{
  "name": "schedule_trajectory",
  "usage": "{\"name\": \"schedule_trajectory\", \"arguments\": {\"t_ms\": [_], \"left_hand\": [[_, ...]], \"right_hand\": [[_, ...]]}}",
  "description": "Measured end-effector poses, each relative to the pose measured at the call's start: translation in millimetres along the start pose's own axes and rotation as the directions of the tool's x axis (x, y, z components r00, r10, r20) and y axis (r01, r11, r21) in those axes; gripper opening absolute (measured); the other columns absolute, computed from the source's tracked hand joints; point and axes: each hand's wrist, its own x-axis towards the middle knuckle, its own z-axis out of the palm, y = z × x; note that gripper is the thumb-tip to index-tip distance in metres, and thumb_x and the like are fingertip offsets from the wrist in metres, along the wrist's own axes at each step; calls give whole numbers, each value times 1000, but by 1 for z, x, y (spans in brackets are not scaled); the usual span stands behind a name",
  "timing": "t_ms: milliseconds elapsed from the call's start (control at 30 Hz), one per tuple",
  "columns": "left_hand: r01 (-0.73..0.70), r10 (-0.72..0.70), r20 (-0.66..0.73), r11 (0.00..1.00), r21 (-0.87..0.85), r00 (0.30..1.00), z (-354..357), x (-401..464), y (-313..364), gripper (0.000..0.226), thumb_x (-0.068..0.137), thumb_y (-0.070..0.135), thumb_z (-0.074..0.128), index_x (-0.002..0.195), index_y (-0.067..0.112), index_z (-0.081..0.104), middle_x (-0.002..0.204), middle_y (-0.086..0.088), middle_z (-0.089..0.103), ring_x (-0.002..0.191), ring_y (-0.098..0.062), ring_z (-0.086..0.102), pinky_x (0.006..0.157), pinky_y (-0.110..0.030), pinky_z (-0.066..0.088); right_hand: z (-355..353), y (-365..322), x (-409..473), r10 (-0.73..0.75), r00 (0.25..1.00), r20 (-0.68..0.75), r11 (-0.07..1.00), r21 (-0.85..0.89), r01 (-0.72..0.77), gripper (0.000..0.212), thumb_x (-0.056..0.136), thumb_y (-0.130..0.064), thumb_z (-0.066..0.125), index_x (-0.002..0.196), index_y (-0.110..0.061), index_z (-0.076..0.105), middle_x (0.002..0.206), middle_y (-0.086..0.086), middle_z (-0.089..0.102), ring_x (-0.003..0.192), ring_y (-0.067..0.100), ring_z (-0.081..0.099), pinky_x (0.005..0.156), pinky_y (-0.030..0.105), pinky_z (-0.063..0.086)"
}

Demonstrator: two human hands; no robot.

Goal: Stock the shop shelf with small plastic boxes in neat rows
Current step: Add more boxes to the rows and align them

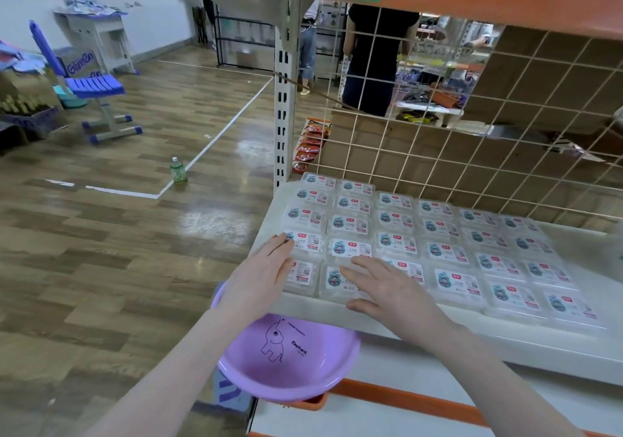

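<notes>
Small plastic boxes [350,248]: twenty-six as far as shows, in six columns, five in each of the two left ones and four in each of the rest. Two hands, left [259,276] and right [392,290]. One purple basin [286,365]. One green bottle [178,170]. One blue chair [96,87].

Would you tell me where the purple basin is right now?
In the head view, the purple basin sits low at centre, under the front left edge of the shelf, below both hands.

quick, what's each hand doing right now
Left hand: open, fingers flat on the plastic boxes.
Right hand: open, flat on the front boxes.
</notes>
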Motion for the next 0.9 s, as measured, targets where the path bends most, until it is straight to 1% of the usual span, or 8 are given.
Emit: {"name": "schedule_trajectory", "arguments": {"t_ms": [67,133,267,400,567,733,833,900], "left_hand": [[-10,10,-4,1000,2,1000,1,0,1,42,101,24,37,142,20,39,152,9,29,139,-5,25,98,-12,24],[-12,12,-14,1000,-5,1000,2,-1,1,41,101,23,38,142,19,40,152,7,30,139,-5,25,98,-11,22],[-26,26,-1,1000,-12,1000,1,-1,0,41,101,22,38,142,16,40,152,5,30,140,-7,25,100,-12,21],[-35,35,0,999,-12,999,0,0,-1,40,100,21,39,140,15,43,151,5,32,138,-8,28,97,-16,27],[-61,61,2,998,19,998,1,2,-1,38,100,21,39,137,13,45,148,3,37,142,-12,23,101,-20,26],[-135,138,-49,989,60,989,-3,-1,6,34,98,13,46,130,3,52,140,-10,46,138,-24,33,105,-13,11],[-121,124,-63,991,62,990,-1,-4,16,37,99,19,43,134,9,49,145,-5,42,141,-18,26,109,-20,18],[-127,131,-48,989,81,990,2,-5,24,39,100,23,39,138,14,44,149,-1,36,143,-15,21,111,-18,13]], "right_hand": [[-2,-3,-2,5,995,-105,1000,-9,-6,50,77,-33,74,121,-14,62,115,12,59,104,26,59,86,29,47],[0,-6,-5,44,988,-148,997,71,-34,42,71,-25,79,109,-9,69,97,12,64,89,29,63,75,32,50],[4,-8,-7,61,982,-180,990,136,-36,36,70,-16,80,104,-7,70,94,12,65,85,31,64,72,37,53],[9,-11,-13,37,969,-245,998,54,-24,41,63,-14,86,101,-8,71,95,7,68,82,24,68,70,32,55],[19,-12,-22,91,960,-263,996,15,-90,43,70,-17,81,110,-9,68,110,6,67,98,22,66,83,34,52],[21,-1,-36,210,925,-318,978,66,-200,36,76,-10,76,110,-4,67,111,12,66,100,30,65,88,36,49],[20,11,-47,319,898,-303,947,138,-290,34,85,-13,67,118,-4,62,120,10,62,111,30,58,96,38,43],[20,21,-58,398,878,-265,915,188,-358,36,91,-19,59,125,-8,58,127,8,57,119,28,52,103,36,36]]}}
